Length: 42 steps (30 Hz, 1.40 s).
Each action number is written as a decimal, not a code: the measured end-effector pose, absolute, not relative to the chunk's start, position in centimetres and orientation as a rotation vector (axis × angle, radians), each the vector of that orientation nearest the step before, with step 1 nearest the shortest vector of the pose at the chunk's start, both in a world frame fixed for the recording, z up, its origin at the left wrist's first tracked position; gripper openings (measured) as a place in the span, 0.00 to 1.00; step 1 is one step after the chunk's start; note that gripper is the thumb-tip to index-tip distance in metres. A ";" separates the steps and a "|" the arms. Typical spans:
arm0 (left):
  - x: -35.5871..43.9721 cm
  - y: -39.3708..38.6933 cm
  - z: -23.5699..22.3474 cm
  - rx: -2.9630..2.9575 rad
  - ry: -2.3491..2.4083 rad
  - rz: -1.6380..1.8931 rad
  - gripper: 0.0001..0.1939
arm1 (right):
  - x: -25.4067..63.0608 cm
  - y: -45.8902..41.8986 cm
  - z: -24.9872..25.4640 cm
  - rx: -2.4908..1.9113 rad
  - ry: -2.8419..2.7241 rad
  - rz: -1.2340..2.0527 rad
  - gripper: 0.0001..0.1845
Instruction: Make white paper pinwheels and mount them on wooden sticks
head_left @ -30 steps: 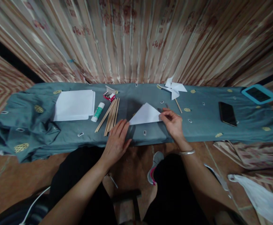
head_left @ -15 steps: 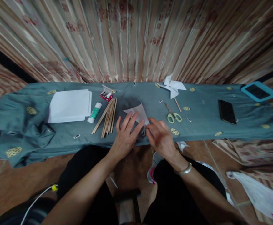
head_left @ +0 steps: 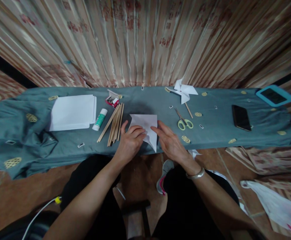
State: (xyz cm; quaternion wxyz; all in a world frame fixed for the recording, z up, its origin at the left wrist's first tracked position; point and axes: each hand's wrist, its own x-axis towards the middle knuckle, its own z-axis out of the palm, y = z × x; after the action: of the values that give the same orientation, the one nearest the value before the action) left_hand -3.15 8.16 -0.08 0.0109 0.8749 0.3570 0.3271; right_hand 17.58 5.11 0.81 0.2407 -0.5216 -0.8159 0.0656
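Observation:
A sheet of white paper (head_left: 146,120), with creased or cut parts along its near side, lies at the front middle of the cloth-covered table. My left hand (head_left: 131,138) has its fingers curled together, pinching part of the paper near its centre. At the sheet's right edge, my right hand (head_left: 171,140) has its fingers stretched out and apart, one fingertip touching the paper. What lies under the left fingers is hidden. A white paper pinwheel (head_left: 184,90) on a wooden stick lies behind and to the right, with green-handled scissors (head_left: 184,123) in front of it.
Left of my hands lie several wooden sticks (head_left: 115,126), a glue stick (head_left: 100,119), an open red box of pins (head_left: 112,100) and a stack of white paper (head_left: 71,112). A phone (head_left: 241,117) and a blue-framed tablet (head_left: 274,96) are at the right. A curtain (head_left: 135,43) hangs behind.
The paper has turned and spread, and a corner now points toward me. My left fingers have curled from spread to a pinch. My right hand's fingers have straightened along the sheet's right edge.

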 end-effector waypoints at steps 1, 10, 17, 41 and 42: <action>-3.2 8.1 -0.1 2.725 1.096 1.015 0.09 | 18.0 5.5 0.6 -1.431 -2.244 0.159 0.28; -4.4 7.7 -0.2 2.707 1.072 1.018 0.09 | 20.3 6.4 0.9 -1.405 -2.222 -0.141 0.13; -5.1 7.3 -1.7 2.746 1.010 0.890 0.10 | 21.7 5.3 0.8 -1.417 -2.321 0.019 0.13; -2.5 5.7 -1.1 2.873 0.935 0.735 0.24 | 19.7 8.1 -1.3 -1.691 -1.717 0.702 0.12; -2.0 5.3 -1.5 2.890 0.913 0.680 0.24 | 19.6 8.2 -1.3 -1.702 -1.721 0.684 0.11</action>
State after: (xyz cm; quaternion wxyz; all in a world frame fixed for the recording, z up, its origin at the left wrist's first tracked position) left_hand -2.01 5.34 -1.46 0.0176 0.9303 0.2939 0.2188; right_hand 19.64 8.21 -1.26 0.3082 -0.6438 -0.6509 0.2587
